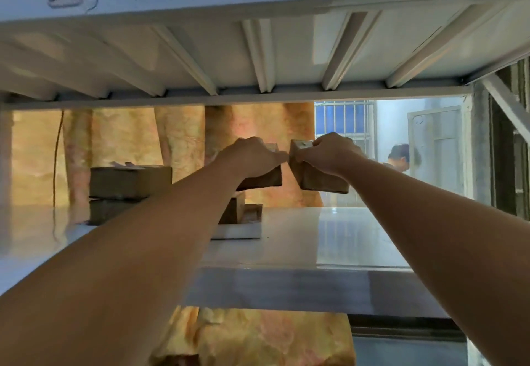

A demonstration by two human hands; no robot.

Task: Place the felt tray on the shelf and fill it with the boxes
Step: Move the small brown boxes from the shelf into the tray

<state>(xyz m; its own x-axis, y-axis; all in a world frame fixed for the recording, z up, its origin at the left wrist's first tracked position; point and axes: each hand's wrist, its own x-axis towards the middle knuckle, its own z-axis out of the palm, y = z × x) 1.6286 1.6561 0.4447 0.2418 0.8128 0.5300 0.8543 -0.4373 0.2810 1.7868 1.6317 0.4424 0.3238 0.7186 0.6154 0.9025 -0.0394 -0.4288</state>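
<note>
Left hand clamped on 1 box | right hand clamped on 1 box | both raised at frame centre above tray, judged ready for lowering in.

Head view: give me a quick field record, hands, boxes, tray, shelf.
left hand: grips a cardboard box from above, held in the air
right hand: grips a second cardboard box, also in the air
box spacing: side by side, narrow gap between them
tray: pale, low-walled, on the shelf below the left hand; material unclear
tray contents: at least one box inside, partly hidden by the arm
stacked boxes: two, on the shelf at left
shelf right half: bare, glossy
</note>
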